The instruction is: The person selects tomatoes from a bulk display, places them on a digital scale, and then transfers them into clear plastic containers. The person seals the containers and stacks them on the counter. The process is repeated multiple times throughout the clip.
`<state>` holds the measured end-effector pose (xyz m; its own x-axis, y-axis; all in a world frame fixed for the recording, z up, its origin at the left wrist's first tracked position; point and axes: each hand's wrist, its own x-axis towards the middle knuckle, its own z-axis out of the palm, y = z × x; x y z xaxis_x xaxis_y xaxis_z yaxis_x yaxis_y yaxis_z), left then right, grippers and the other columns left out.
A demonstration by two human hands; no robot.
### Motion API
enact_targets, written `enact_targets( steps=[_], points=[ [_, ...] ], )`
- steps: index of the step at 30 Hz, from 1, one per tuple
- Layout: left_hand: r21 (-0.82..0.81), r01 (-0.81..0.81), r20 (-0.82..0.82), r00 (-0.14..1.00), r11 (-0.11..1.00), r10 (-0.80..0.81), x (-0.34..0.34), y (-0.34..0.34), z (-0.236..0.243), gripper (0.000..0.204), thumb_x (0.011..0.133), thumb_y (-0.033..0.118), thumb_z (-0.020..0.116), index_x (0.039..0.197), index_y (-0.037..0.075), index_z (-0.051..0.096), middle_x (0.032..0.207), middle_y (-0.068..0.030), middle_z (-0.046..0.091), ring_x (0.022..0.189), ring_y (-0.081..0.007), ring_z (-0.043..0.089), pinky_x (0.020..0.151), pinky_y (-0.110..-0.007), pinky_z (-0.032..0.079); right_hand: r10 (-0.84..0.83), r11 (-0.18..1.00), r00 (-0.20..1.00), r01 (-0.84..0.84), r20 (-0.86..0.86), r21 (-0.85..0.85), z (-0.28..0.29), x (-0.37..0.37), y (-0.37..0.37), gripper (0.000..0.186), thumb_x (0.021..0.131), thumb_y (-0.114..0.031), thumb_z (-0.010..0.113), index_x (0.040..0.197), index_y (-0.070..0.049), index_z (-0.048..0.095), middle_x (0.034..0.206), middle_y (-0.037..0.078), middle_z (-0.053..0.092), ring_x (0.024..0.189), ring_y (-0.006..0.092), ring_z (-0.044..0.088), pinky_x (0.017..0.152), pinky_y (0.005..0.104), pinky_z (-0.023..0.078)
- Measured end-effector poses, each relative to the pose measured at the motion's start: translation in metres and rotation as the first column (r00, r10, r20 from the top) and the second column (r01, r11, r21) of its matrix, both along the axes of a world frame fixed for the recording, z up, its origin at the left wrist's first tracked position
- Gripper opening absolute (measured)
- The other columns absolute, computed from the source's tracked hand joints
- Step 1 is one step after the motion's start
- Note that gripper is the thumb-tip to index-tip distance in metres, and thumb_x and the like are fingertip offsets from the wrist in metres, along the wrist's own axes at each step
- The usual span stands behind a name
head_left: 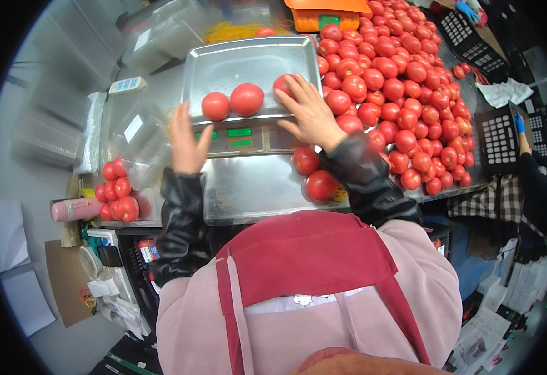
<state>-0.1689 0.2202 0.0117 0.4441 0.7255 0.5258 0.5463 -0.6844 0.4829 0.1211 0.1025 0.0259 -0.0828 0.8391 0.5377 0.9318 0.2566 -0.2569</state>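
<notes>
The person is loading tomatoes onto the steel weighing tray (248, 62) of a bench scale, and this looks like the filling step, with the batch not yet complete. The right hand (311, 115) lies over the tray's right front edge, its fingers closed around a tomato (282, 84) that is just touching down on the tray. Two more tomatoes (232, 102) already sit side by side near the tray's front edge, to the left of that one. The left hand (186, 144) rests at the tray's front left corner, fingers spread and loose, holding nothing and steadying the tray's rim.

The next move, by the look of it, calls for letting the held tomato settle without rolling, then checking the scale's display (239, 136) just below the tray's front.

To the right of the tray lies a large heap of loose tomatoes (398, 87); two strays (314, 175) lie on the steel counter in front of the tray. To the left of the tray, an open clear plastic clamshell box (137, 140) stands empty, and below it a filled box of tomatoes (118, 190) rests.
</notes>
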Motion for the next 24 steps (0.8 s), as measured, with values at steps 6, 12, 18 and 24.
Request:
enact_targets(
  steps=[6,12,18,24],
  points=[
    [-0.168,-0.344,-0.337,0.901,0.924,0.274,-0.168,0.011,-0.031,0.048,0.084,0.019,0.074,0.126,-0.002,0.062,0.115,-0.0183,0.067,0.111,-0.0343,0.061,0.104,-0.043,0.040,0.052,0.963,0.974,-0.108,-0.222,-0.247,-0.035,-0.015,-0.109,0.042,0.078,-0.013,0.073,0.117,-0.005,0.061,0.137,0.021,0.050,0.130,0.0428,0.046,0.107,0.0485,0.040],
    [-0.709,-0.186,-0.229,0.973,0.680,0.028,-0.215,0.051,-0.043,0.039,0.089,0.020,0.072,0.119,-0.004,0.067,0.107,-0.0132,0.073,0.097,-0.0175,0.067,0.088,-0.030,0.050,-0.012,0.961,0.988,-0.032,-0.157,-0.274,-0.053,-0.042,-0.128,0.031,0.072,-0.013,0.074,0.102,-0.006,0.070,0.142,0.020,0.048,0.134,0.0406,0.044,0.109,0.0504,0.038],
    [-0.887,-0.067,-0.135,0.984,0.456,-0.118,-0.232,0.072,-0.041,0.043,0.094,0.026,0.069,0.124,-0.004,0.064,0.113,-0.0079,0.070,0.102,-0.0127,0.062,0.093,-0.028,0.047,-0.018,0.963,0.989,-0.023,-0.147,-0.268,-0.052,-0.044,-0.129,0.029,0.073,-0.013,0.073,0.102,-0.007,0.070,0.142,0.020,0.049,0.134,0.0404,0.044,0.109,0.0504,0.038],
    [-0.788,-0.065,-0.252,0.942,0.613,-0.223,-0.243,0.080,-0.051,0.037,0.096,0.027,0.064,0.119,-0.001,0.068,0.105,-0.0035,0.072,0.096,-0.0108,0.062,0.087,-0.027,0.048,-0.015,0.970,0.982,-0.031,-0.189,-0.241,-0.056,-0.044,-0.129,0.026,0.074,-0.013,0.072,0.099,-0.006,0.070,0.138,0.020,0.052,0.130,0.0408,0.047,0.106,0.0503,0.040]
  ],
)
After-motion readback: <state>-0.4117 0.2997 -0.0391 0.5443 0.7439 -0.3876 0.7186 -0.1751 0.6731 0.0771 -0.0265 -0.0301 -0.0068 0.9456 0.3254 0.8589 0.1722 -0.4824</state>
